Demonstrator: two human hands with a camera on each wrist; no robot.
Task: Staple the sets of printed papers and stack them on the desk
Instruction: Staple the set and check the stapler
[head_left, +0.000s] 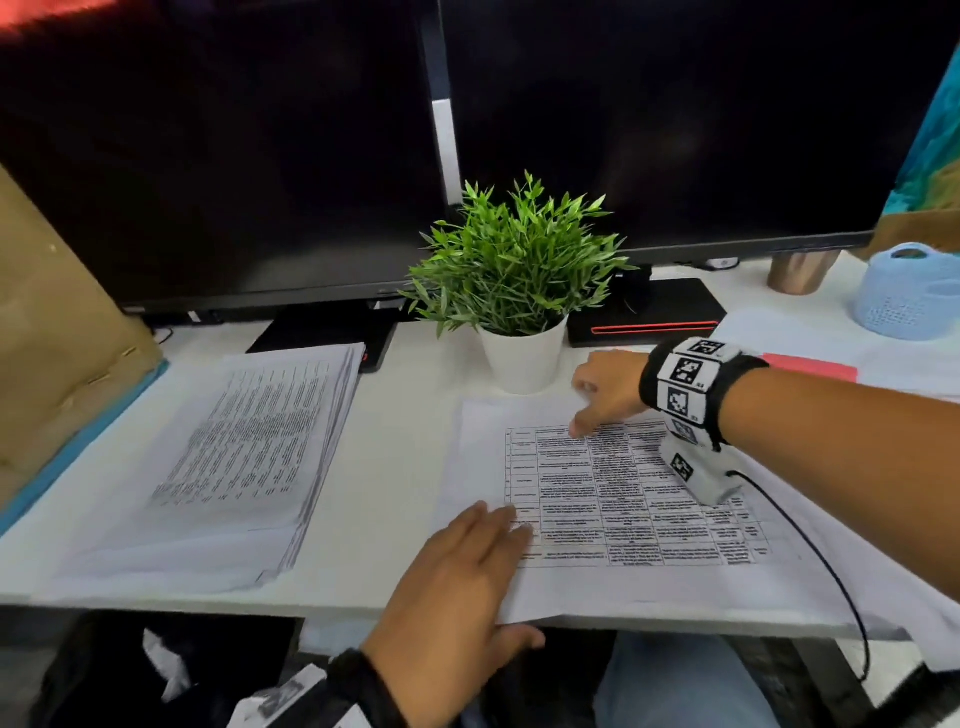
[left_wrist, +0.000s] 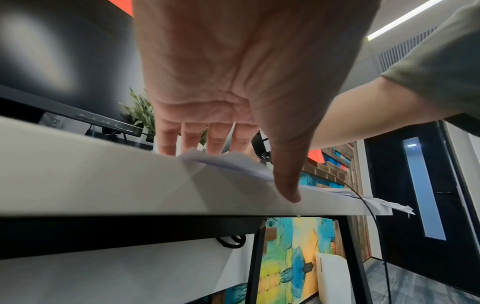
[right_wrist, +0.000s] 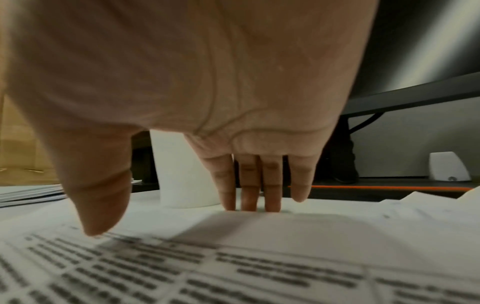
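A set of printed papers (head_left: 623, 519) with a table on the top sheet lies on the white desk (head_left: 384, 467) in front of me, its near edge hanging over the desk front. My left hand (head_left: 483, 566) lies flat on its near left corner, fingers straight, thumb at the desk's front edge; the left wrist view shows the fingers (left_wrist: 192, 139) on the slightly lifted paper (left_wrist: 228, 162). My right hand (head_left: 597, 405) presses straight fingertips (right_wrist: 249, 201) and thumb on the sheet's far part (right_wrist: 233, 267). A thick stack of printed papers (head_left: 234, 467) lies to the left.
A green plant in a white pot (head_left: 524, 358) stands just beyond the right hand. Two dark monitors (head_left: 208, 156) fill the back. Cardboard (head_left: 52, 364) leans at the left. A light blue basket (head_left: 909, 296), a copper cup (head_left: 795, 273) and a red sheet (head_left: 810, 366) sit far right.
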